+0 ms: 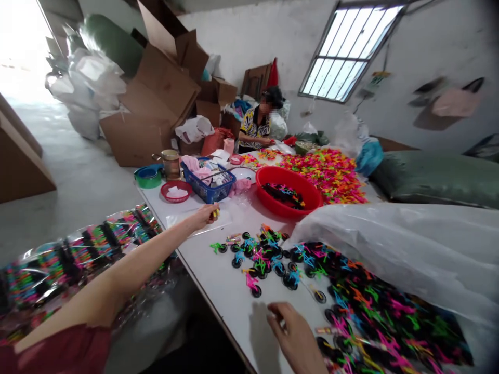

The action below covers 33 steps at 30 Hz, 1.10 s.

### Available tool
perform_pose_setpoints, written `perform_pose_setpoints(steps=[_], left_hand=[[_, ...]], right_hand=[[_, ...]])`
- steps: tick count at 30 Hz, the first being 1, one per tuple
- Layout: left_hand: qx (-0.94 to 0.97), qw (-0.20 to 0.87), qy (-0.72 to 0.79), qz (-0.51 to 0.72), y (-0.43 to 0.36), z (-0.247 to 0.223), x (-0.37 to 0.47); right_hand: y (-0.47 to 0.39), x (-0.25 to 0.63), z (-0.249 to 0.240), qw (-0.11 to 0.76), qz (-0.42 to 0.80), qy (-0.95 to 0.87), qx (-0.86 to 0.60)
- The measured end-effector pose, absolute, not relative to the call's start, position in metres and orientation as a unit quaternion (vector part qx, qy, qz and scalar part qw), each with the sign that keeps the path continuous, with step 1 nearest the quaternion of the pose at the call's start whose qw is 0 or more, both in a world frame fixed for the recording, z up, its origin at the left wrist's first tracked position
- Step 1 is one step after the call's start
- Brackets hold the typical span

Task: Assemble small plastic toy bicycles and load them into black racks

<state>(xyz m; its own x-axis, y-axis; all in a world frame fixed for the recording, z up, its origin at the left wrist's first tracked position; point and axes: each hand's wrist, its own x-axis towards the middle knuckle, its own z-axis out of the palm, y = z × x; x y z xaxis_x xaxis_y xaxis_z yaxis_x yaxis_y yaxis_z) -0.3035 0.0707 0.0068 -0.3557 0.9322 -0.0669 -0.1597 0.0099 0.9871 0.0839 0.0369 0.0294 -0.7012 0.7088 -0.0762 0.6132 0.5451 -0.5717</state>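
Observation:
My left hand (206, 215) reaches out over the table beside the blue basket (212, 192). Its fingers are closed on a small yellow piece (215, 213), mostly hidden by them. Low over the near table edge is my right hand (294, 335), fingers loosely curled and apart, with nothing visible in them. Ahead of it lies a loose group of small plastic toy bicycles (265, 254), pink, blue, green and orange with black wheels. A larger heap of such bicycles (374, 301) spreads from a clear plastic bag (390, 234) on the right.
A red basin (268, 179) holds black and coloured parts. Behind it is a heap of bright pieces (331, 174). A co-worker (255, 124) sits at the far end. Tape rolls (148, 176), a mug (170, 165) and a red tray (167, 192) stand far left. Packed bags (78, 254) lie below the table.

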Motion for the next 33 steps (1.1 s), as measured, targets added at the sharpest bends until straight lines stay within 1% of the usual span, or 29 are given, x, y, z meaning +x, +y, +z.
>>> perform_pose_setpoints(steps=[2, 4, 6, 10, 14, 17, 22, 25, 27, 29, 33], left_hand=[[0.289, 0.477, 0.517, 0.649, 0.055, 0.008, -0.295], [0.245, 0.498, 0.485, 0.676, 0.041, 0.006, -0.283], [0.211, 0.510, 0.461, 0.694, 0.030, 0.003, -0.271], [0.172, 0.521, 0.452, 0.703, 0.013, -0.005, -0.254], [0.177, 0.517, 0.481, 0.685, 0.010, -0.012, -0.249], [0.220, 0.495, 0.535, 0.648, 0.024, -0.015, -0.246], [0.348, 0.411, 0.645, 0.541, 0.061, -0.014, -0.240], [0.417, 0.365, 0.683, 0.476, 0.078, -0.012, -0.233], [0.449, 0.348, 0.697, 0.439, 0.087, -0.011, -0.228], [0.471, 0.339, 0.703, 0.411, 0.094, -0.010, -0.225], [0.505, 0.336, 0.695, 0.386, 0.102, -0.003, -0.226]], right_hand=[[0.062, 0.040, 0.044, 0.105, 0.268, -0.896, -0.338], [0.090, -0.012, 0.053, 0.131, 0.216, -0.918, -0.307], [0.116, -0.059, 0.053, 0.120, 0.160, -0.940, -0.278], [0.149, -0.112, 0.033, 0.068, 0.147, -0.955, -0.247], [0.161, -0.115, 0.018, 0.045, 0.111, -0.968, -0.221], [0.167, -0.113, 0.015, 0.024, 0.103, -0.971, -0.216], [0.172, -0.119, 0.011, 0.028, 0.087, -0.967, -0.238], [0.176, -0.117, 0.014, 0.039, 0.083, -0.948, -0.305], [0.178, -0.107, 0.024, 0.061, 0.079, -0.928, -0.359], [0.173, -0.090, 0.042, 0.094, 0.102, -0.912, -0.387], [0.131, -0.040, 0.088, 0.175, 0.197, -0.906, -0.332]])
